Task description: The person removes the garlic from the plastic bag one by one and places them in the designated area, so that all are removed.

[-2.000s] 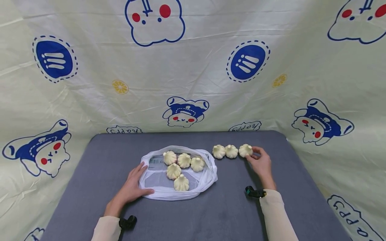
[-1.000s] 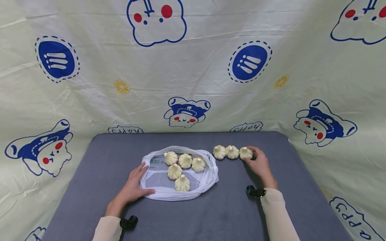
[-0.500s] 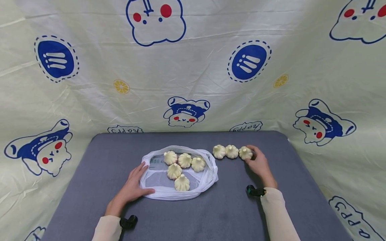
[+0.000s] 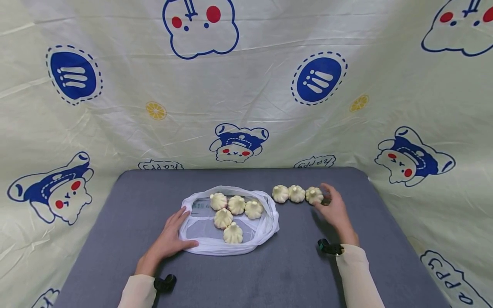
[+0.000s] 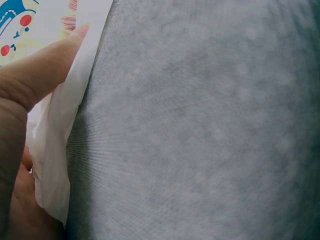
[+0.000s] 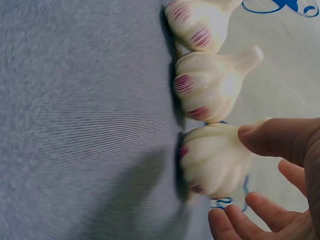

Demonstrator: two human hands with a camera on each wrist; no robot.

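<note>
A white plastic bag [image 4: 265,233] lies with its mouth spread wide, several garlic bulbs [image 4: 233,234] inside it. Against its left rim rests my left hand [image 4: 169,239], thumb and fingers spread; the left wrist view shows the thumb [image 5: 45,70] laid along the plastic. Right of the bag, three garlic bulbs stand in a row, stems up. My right hand [image 4: 336,211] is beside the rightmost bulb [image 4: 313,196], fingers parted. In the right wrist view, the thumb [image 6: 280,137] overlaps that bulb's upper side, while the other fingers [image 6: 260,212] are apart from it.
The middle bulb [image 6: 207,82] and the left bulb [image 4: 280,194] of the row stand close together behind the bag's right side. A grey cloth covers the table [image 4: 269,278]. Behind it hangs a pale printed curtain [image 4: 254,90].
The right hand has loosened its fingers from the rightmost bulb and drawn slightly to the right. That bulb has come to stand by the other two. The left hand stays on the bag.
</note>
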